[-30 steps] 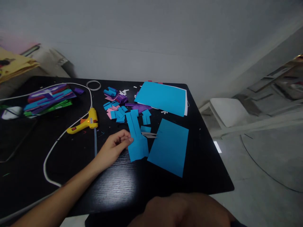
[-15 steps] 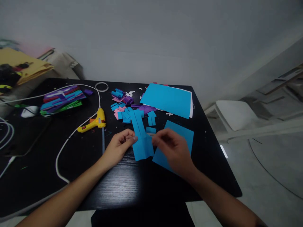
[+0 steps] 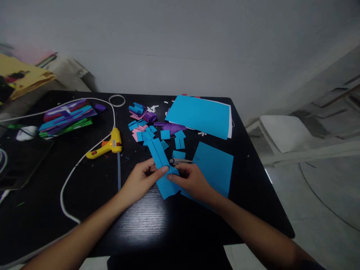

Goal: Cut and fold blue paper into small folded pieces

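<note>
A creased blue piece of paper [image 3: 158, 154], partly cut or folded into strips at its upper end, is held between my two hands above the table. My left hand [image 3: 146, 176] pinches its left side, thumb on top. My right hand [image 3: 192, 180] grips its right edge with thumb and fingers. Just beyond my right hand lie scissors [image 3: 180, 161], their blades partly hidden. A larger blue sheet [image 3: 215, 168] rests flat under and to the right of that hand. Small cut blue pieces [image 3: 179, 141] lie beyond the held paper.
A yellow glue gun [image 3: 108, 145] with a white cord lies left on the black table [image 3: 135, 228]. Colored paper strips [image 3: 69, 116] are piled at the far left. Stacked blue and white sheets [image 3: 201, 115] lie at the back right, beside purple scraps [image 3: 171, 128].
My right hand has moved left and closed on the blue paper's right edge. The paper's right part is bent upward, and the scissors now show more. The view has shifted slightly.
</note>
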The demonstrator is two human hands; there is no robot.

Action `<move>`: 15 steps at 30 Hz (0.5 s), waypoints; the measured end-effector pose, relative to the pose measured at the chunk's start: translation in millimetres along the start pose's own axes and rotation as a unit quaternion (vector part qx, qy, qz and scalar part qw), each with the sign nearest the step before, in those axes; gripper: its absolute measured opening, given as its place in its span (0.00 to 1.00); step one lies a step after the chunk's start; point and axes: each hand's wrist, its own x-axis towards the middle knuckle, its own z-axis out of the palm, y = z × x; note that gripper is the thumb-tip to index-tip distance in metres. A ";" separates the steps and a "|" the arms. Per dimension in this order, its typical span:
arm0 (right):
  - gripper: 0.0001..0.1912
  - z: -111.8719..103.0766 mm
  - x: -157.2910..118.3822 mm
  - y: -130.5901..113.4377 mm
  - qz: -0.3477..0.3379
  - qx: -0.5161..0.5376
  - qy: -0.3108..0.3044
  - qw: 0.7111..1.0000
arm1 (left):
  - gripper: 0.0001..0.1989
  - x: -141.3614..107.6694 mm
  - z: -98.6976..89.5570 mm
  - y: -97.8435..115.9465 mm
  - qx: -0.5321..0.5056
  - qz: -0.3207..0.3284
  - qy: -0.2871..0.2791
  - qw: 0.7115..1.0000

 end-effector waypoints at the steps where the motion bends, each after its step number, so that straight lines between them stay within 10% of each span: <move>1: 0.14 0.6 -0.3 1.2 0.000 -0.003 0.000 1.000 | 0.15 0.3 -0.2 -2.2 0.001 -0.007 0.002 1.000; 15: 0.11 1.7 0.0 3.2 -0.007 -0.005 -0.016 1.000 | 0.14 3.8 -12.0 -10.2 0.045 -0.017 -0.018 0.999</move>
